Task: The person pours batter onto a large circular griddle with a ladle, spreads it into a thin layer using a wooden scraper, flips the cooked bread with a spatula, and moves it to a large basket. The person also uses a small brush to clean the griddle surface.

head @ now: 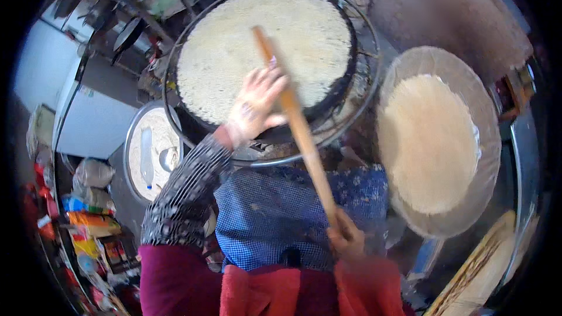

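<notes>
A large round flatbread (219, 39) covers the dark round griddle (352, 63), which a metal ring (377, 52) surrounds. My right hand (347, 235), near my lap, is closed around the lower end of a long wooden stick (307, 145). The stick slants up and left, its far end over the flatbread. My left hand (257, 103) is at the griddle's near side, its fingers spread against or just beside the stick; motion blur hides whether they touch it. At the right, a round pale flatbread (432, 145) lies on a broad plastic-covered surface (487, 184).
Left of the griddle is a metal basin (127, 158) of pale batter or flour with a plastic bottle (147, 153) and a ladle (168, 159) in it. Colourful packages (94, 224) lie at the lower left. A long yellowish board-like object (474, 263) stands at the lower right.
</notes>
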### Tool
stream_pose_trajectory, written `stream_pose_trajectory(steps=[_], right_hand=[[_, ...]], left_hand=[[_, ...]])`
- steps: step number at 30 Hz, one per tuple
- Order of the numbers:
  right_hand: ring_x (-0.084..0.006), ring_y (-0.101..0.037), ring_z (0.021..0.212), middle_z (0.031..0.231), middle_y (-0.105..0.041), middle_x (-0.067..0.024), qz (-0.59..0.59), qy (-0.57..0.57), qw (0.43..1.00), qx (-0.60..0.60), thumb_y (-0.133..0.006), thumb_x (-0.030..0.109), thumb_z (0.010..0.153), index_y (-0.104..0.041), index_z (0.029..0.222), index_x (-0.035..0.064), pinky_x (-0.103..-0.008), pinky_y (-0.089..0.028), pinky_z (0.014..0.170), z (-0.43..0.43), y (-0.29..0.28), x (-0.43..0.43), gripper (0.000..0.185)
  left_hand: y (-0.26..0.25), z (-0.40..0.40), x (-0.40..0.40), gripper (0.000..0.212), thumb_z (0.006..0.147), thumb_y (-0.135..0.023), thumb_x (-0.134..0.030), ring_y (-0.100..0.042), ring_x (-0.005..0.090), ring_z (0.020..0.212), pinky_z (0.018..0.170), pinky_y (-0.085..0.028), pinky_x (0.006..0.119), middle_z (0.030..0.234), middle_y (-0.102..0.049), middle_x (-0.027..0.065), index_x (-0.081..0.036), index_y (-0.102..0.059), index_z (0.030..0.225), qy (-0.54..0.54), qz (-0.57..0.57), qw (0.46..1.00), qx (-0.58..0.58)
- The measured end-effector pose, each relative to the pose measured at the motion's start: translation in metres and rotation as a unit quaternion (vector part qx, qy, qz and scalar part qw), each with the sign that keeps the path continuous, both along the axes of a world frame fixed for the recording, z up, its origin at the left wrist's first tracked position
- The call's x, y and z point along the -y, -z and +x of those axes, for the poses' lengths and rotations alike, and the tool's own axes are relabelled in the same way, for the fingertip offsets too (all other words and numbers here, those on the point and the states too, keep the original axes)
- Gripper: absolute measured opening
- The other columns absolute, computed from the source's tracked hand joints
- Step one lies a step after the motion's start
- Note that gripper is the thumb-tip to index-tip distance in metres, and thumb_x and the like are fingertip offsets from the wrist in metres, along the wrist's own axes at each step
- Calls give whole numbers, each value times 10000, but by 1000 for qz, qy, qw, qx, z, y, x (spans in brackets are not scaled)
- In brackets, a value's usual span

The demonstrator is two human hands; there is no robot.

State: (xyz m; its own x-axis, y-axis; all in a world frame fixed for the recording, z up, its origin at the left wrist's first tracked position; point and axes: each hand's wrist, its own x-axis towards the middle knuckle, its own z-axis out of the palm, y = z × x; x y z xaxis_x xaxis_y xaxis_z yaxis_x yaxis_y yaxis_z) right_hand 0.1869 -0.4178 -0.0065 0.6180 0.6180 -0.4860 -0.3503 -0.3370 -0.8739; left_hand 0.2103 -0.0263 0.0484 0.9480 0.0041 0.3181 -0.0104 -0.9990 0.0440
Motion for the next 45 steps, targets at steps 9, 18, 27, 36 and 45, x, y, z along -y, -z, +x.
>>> stream_pose_trajectory(steps=[9,18,27,36,45], right_hand=[[-59,-428,409,663,-492,23,65,66,985,-147,-556,137,935,-402,1424,45,-215,-348,355,88,-41,-88,521],[-63,-458,446,725,-526,12,78,-84,987,-110,-617,218,910,-453,1408,101,-239,-374,394,95,-30,-153,538],[-291,-694,778,999,-688,-157,108,-233,909,329,-669,364,859,-528,1337,235,-381,-541,697,29,28,-107,514],[-191,-574,572,791,-651,-94,66,-74,781,617,-631,202,899,-483,1381,241,-335,-495,541,184,51,-48,505],[-37,-441,469,743,-584,13,28,-121,985,120,-611,126,894,-558,1307,108,-192,-369,398,55,-14,-87,417]], left_hand=[[21,171,-59,753,712,-679,-490,-395,375,1306,1092,-339,410,1332,-489,211,16,-506,1243,12,27,991,-132],[46,70,-153,718,740,-671,-491,-442,390,1256,1065,-363,423,1304,-502,229,12,-517,1228,-123,7,988,-89],[28,-181,-99,786,737,-655,-590,-470,392,1183,1021,-370,474,1260,-501,205,7,-507,1227,-222,11,972,-77],[81,-192,-6,399,834,-535,-433,-567,303,1051,1071,-282,455,967,-655,147,-68,-692,871,-266,4,945,-190],[48,-89,147,470,795,-604,-509,-617,314,893,882,-415,427,885,-658,154,-58,-672,907,-245,-197,941,-122]])
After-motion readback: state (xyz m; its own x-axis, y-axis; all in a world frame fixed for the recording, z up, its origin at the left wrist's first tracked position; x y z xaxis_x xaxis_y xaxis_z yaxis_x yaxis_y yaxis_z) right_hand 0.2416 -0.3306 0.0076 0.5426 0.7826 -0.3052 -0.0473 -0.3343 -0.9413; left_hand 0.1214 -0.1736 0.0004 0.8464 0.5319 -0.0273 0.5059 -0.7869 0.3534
